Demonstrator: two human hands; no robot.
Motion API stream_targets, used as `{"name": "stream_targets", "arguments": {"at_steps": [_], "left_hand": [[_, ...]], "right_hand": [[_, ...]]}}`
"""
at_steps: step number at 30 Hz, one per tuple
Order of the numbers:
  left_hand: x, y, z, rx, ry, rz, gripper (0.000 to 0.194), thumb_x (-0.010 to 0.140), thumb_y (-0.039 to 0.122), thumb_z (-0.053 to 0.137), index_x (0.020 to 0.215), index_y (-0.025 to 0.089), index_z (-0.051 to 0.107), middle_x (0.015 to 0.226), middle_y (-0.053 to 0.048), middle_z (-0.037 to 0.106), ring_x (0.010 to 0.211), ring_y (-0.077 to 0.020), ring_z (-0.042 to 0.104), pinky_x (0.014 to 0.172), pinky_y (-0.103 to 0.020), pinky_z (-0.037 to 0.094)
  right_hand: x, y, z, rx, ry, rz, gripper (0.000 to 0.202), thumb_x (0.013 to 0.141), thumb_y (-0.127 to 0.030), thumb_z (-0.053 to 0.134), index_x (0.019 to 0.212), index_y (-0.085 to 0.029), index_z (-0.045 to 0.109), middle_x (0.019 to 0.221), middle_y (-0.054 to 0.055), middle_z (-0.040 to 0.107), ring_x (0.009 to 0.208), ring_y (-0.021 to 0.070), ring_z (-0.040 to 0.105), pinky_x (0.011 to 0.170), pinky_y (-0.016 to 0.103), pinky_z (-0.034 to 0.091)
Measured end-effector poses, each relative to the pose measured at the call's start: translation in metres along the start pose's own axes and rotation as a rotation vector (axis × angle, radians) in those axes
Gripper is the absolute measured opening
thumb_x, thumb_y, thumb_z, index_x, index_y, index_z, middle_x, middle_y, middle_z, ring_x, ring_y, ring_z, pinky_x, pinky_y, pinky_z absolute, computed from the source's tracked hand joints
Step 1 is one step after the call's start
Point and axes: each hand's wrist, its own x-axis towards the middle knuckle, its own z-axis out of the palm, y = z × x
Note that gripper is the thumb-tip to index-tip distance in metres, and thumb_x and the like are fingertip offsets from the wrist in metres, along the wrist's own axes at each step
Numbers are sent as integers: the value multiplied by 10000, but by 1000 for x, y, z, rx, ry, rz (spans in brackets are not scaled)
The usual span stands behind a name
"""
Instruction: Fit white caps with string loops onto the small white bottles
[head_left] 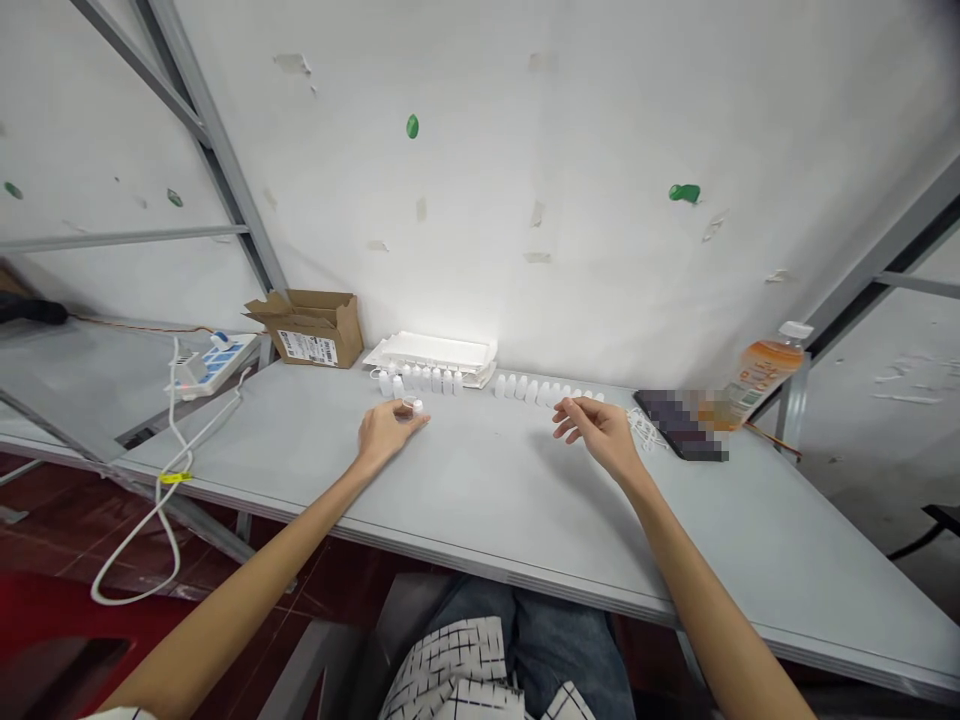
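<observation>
My left hand (384,430) is on the tabletop, thumb and fingers closed around a small white bottle (417,407); most of it is hidden by the fingers. Just behind stand small white bottles (436,381) with narrow tips, grouped in a row. My right hand (598,432) hovers over the table with its fingers loosely apart, and I see nothing in them. Beyond its fingertips runs a row of small white rounded pieces (532,391), partly covered by the hand. Beside the right wrist lies a pile of thin white pieces (646,428).
White trays (435,350) are stacked against the wall, with an open cardboard box (319,330) to their left. At the right are a dark phone (679,425) and an orange drink bottle (765,375). A power strip (225,362) with a dangling white cable lies far left.
</observation>
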Motion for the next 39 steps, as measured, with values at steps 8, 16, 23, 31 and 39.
{"name": "stream_targets", "arguments": {"at_steps": [8,16,23,31,39], "left_hand": [[6,3,1,148,-24,10,315,735,528,639,799,220,642,837,-29,727,809,-233,655,597,-267,371],[13,4,1,319,-41,-16,391,734,609,610,744,218,619,896,-75,727,887,-298,657,635,-301,396],[16,5,-9,382,-102,-59,488,693,700,592,699,212,603,799,-86,711,865,-321,652,673,-326,407],[21,4,-18,366,-169,-41,503,682,696,594,568,209,544,687,-49,682,748,-263,643,603,-299,358],[34,0,-10,420,-118,-82,522,702,707,560,584,199,596,732,-90,705,817,-314,656,644,-314,404]], "right_hand": [[-2,-2,0,-44,-8,-5,489,846,-619,559,770,-155,692,730,81,690,616,195,684,535,294,533],[-1,0,0,-83,-17,-24,474,852,-602,564,738,-158,682,703,77,687,604,195,678,522,293,525],[-2,2,-1,-115,-26,-38,453,863,-580,564,758,-158,688,710,79,692,618,203,680,530,300,523],[-2,1,0,-153,-35,-36,428,874,-550,564,763,-156,690,691,74,689,618,199,677,536,297,521],[-2,2,-2,-168,-49,-32,426,878,-540,557,784,-150,702,705,71,695,625,193,686,532,278,523]]}}
